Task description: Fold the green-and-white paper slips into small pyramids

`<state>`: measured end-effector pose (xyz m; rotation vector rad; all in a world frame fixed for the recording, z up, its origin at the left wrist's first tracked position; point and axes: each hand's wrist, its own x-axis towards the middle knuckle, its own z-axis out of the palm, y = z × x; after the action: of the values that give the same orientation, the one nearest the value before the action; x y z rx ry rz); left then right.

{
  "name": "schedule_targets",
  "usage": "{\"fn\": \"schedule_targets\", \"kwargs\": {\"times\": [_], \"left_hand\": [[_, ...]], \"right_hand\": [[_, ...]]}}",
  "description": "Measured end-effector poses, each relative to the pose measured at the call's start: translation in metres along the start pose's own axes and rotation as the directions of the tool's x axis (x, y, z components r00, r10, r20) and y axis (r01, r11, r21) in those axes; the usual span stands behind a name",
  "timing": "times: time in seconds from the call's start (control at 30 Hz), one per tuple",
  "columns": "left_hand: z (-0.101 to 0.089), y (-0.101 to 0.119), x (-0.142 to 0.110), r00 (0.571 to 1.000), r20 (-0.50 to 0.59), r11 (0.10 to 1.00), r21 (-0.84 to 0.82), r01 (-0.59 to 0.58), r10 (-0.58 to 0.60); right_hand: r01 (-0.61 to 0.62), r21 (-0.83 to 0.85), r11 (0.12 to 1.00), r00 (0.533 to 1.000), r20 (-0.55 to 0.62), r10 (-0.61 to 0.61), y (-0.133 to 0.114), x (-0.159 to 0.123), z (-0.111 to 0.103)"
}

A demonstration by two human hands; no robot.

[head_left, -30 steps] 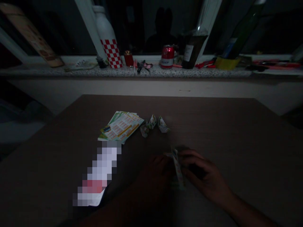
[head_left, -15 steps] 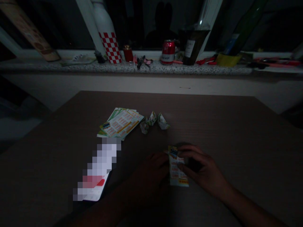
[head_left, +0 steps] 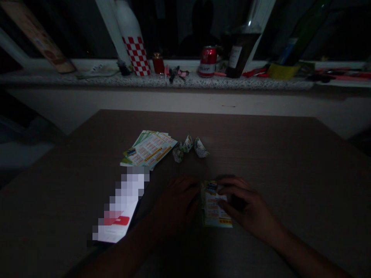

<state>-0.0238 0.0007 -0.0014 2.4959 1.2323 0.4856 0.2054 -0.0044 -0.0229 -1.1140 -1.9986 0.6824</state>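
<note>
On the table lies a small printed paper leaflet point(head_left: 214, 210), partly folded, with a picture at its top and boxes of red print. My right hand point(head_left: 249, 204) grips its right side, thumb on the printed face and fingers bent by the upper corner. At the left edge is my left hand point(head_left: 179, 202), dark in shadow, its fingers loosely curved and apart; whether the fingertips touch the paper is hard to see. Beyond my hands sit three little folded paper pieces point(head_left: 200, 147). Beside them is a fanned stack of similar leaflets point(head_left: 153, 148).
A lit phone point(head_left: 116, 233), its screen partly blurred out, lies left of my left forearm. Behind the brown table point(head_left: 261, 146) runs a speckled windowsill point(head_left: 110, 82) with a checkered bottle point(head_left: 136, 54), a red can point(head_left: 208, 61) and a dark pot point(head_left: 242, 58). The room is dim.
My left hand has shifted left, off the leaflet's face. More of the leaflet's left side shows now. My right hand has stayed nearly still.
</note>
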Motion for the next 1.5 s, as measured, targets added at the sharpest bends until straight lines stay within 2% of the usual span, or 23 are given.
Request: {"fn": "schedule_targets", "kwargs": {"times": [0.33,0.87,1.07,1.23,1.37,1.5], "left_hand": [[-0.002,0.001,0.003,1.0,0.023,1.0,-0.021,-0.012,0.012],[0.003,-0.002,0.003,1.0,0.006,1.0,-0.015,0.01,-0.01],[0.009,-0.008,0.002,0.993,-0.06,0.994,0.01,0.106,-0.105],[0.013,0.001,0.006,0.972,-0.13,0.978,0.045,0.205,-0.198],[0.015,0.01,0.011,0.959,-0.131,0.964,0.048,0.261,-0.253],[0.015,0.011,0.011,0.958,-0.132,0.964,0.044,0.263,-0.256]], "right_hand": [[0.022,-0.049,0.999,0.999,0.04,-0.02,0.0,0.001,0.003],[0.042,-0.073,0.996,0.999,0.031,-0.04,0.001,0.001,0.004],[0.047,-0.074,0.996,0.998,0.042,-0.044,0.002,0.001,0.004],[0.053,-0.09,0.994,0.998,0.037,-0.05,0.0,0.001,0.004],[0.049,-0.109,0.993,0.998,0.046,-0.044,0.001,0.001,0.004],[0.063,-0.101,0.993,0.997,0.051,-0.059,0.002,0.001,0.004]]}}
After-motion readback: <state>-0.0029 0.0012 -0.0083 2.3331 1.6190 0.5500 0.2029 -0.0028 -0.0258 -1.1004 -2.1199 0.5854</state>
